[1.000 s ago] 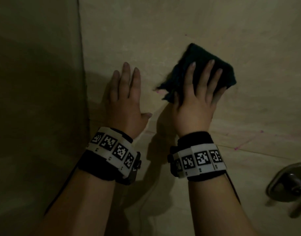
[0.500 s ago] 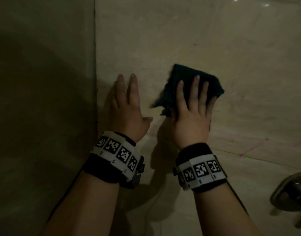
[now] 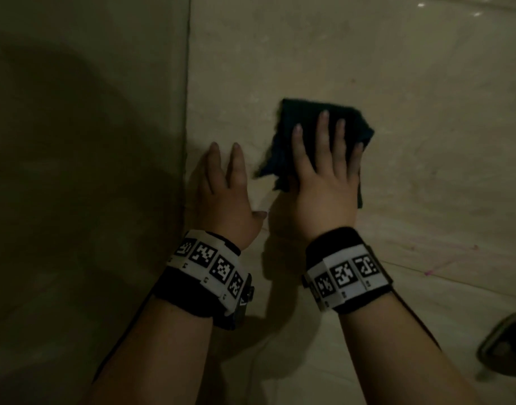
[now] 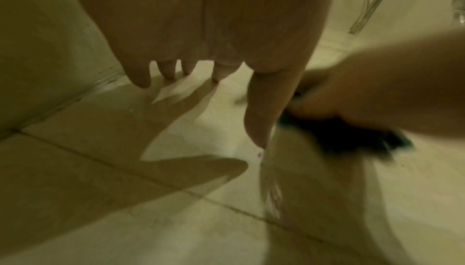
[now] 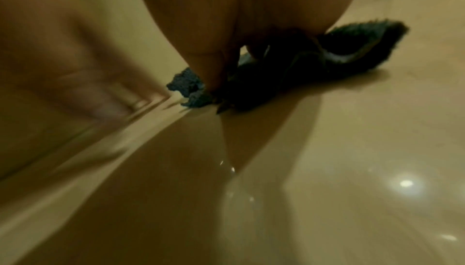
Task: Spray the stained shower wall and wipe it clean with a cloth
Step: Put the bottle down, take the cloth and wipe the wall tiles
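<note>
A dark teal cloth [image 3: 306, 124] lies flat against the beige tiled shower wall [image 3: 368, 68]. My right hand [image 3: 327, 171] presses it to the wall with straight, spread fingers. The cloth [image 5: 352, 50] bunches under the palm in the right wrist view, and shows as a dark blur [image 4: 352, 142] in the left wrist view. My left hand [image 3: 221, 185] rests flat on the wall just left of the cloth, beside the corner, holding nothing; its fingers [image 4: 141, 74] are straight. Faint pink streaks [image 3: 426, 273] mark the wall lower right, along a grout line.
The wall corner [image 3: 188, 112] runs vertically just left of my left hand, with a shadowed side wall [image 3: 75, 171] beyond. A metal fixture [image 3: 508, 346] sticks out at the lower right edge. A pipe [image 4: 372, 4] shows in the left wrist view.
My right hand has slid the cloth leftward, closer to the left hand. The left hand has stayed pressed on the wall by the corner.
</note>
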